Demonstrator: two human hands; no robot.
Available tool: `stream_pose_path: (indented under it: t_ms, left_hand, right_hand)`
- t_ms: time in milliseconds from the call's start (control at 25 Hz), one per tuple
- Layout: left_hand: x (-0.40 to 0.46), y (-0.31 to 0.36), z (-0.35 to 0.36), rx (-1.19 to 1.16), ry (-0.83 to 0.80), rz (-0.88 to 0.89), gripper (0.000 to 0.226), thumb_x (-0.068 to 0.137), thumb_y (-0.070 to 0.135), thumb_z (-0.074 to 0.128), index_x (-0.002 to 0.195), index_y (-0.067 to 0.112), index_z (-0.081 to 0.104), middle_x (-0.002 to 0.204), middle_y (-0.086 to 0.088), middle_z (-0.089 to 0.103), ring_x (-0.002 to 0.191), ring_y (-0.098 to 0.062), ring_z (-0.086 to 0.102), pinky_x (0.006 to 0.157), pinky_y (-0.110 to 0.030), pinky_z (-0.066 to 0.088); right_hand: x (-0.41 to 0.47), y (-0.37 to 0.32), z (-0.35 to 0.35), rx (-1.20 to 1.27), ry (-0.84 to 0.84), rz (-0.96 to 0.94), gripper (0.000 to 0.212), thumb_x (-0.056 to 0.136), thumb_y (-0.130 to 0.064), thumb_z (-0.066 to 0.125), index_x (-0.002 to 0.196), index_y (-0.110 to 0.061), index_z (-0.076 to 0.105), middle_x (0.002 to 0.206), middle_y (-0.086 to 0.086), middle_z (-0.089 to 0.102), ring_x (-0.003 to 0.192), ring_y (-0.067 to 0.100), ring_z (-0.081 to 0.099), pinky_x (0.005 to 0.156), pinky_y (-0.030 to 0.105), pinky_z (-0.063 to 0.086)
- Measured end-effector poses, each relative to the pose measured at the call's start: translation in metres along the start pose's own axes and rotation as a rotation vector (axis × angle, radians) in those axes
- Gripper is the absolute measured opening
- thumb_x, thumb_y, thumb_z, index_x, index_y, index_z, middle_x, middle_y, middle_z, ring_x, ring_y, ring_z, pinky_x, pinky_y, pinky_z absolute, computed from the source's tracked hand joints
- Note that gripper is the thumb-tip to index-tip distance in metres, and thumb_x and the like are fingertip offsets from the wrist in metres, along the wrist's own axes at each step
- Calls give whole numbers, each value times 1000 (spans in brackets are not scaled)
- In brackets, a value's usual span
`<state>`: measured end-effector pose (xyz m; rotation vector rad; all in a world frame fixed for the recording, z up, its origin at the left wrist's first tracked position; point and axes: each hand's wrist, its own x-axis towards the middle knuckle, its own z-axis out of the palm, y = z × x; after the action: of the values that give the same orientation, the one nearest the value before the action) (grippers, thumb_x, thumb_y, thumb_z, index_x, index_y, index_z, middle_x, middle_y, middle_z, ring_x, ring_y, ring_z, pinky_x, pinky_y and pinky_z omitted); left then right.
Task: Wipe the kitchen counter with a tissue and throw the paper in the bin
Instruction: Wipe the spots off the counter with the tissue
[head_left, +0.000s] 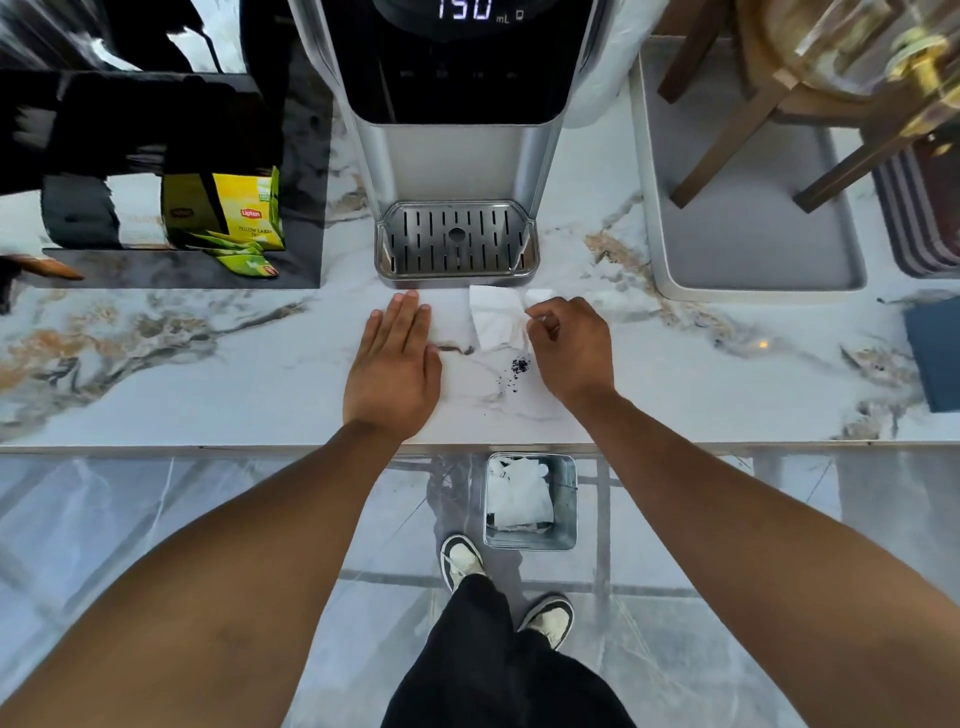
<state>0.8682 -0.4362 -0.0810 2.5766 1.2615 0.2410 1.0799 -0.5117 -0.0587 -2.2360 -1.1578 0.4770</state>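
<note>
Right now the right hand (569, 348) pinches a crumpled white paper tissue (496, 319) between thumb and fingertips, the sheet resting on the white marble-veined counter (208, 374) just before the silver drip tray (457, 244). Dark crumbs (518, 366) lie beside it. Opposite, the left hand (395, 364) lies flat, fingers straight, palm down, holding nothing. Below, a square metal bin (530, 501) holds white paper.

Glossy marble floor (156, 519) (grey-veined)

Right hand (569, 351) pinches tissue (496, 322); left hand (395, 371) flat on counter (208, 374).
</note>
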Motion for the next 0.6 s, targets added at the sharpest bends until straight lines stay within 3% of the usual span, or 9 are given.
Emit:
stream_pose_path:
  t_ms: [440,600]
  left_hand:
    - [1,0,-2,15,-8,-14,56,100,32,29,149,6,34,161,-12,26,152,-23,17,125,-42,14]
    - [0,2,-2,9,5,-13,55,100,31,32,148,6,36,161,-12,27,151,-24,19,125,-42,14]
  right_hand:
    - [-91,22,-15,92,4,36,12,87,-10,66,93,-18,73,84,-1,56,67,15,61,73,24,50]
    - [-128,39,-31,117,-41,55,13,88,-7,68,96,-16,73,89,-1,59,67,4,61,72,6,42]
